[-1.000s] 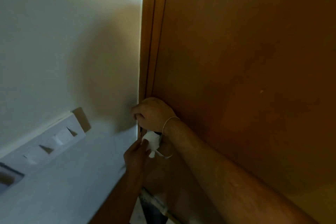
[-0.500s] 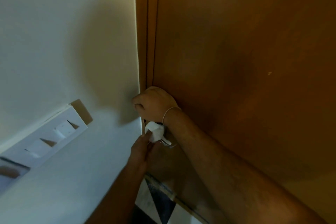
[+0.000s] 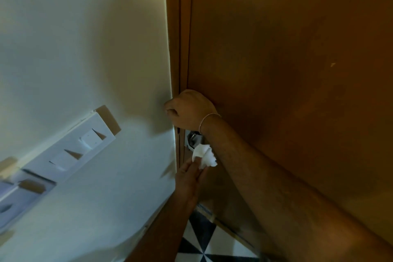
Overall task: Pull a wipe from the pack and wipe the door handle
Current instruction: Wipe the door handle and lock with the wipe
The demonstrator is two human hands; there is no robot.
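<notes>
A brown wooden door (image 3: 287, 53) fills the right side. A shiny metal door handle (image 3: 191, 139) shows at its left edge, partly hidden under my right wrist. My left hand (image 3: 189, 176) reaches up from below and pinches a crumpled white wipe (image 3: 205, 155) just under the handle, touching or nearly touching its lower end. My right hand (image 3: 189, 110) is a closed fist pressed at the door's edge above the handle; what its fingers hold is hidden. No wipe pack is in view.
A cream wall (image 3: 85, 38) takes up the left half, with a white switch panel (image 3: 70, 151) mounted on it. The brown door frame (image 3: 176, 27) runs between wall and door. Black-and-white patterned floor tiles (image 3: 204, 242) show at the bottom.
The wipe in my left hand has slid down and to the right off the handle, so bare metal now shows above it. My right fist has stayed at the door's edge.
</notes>
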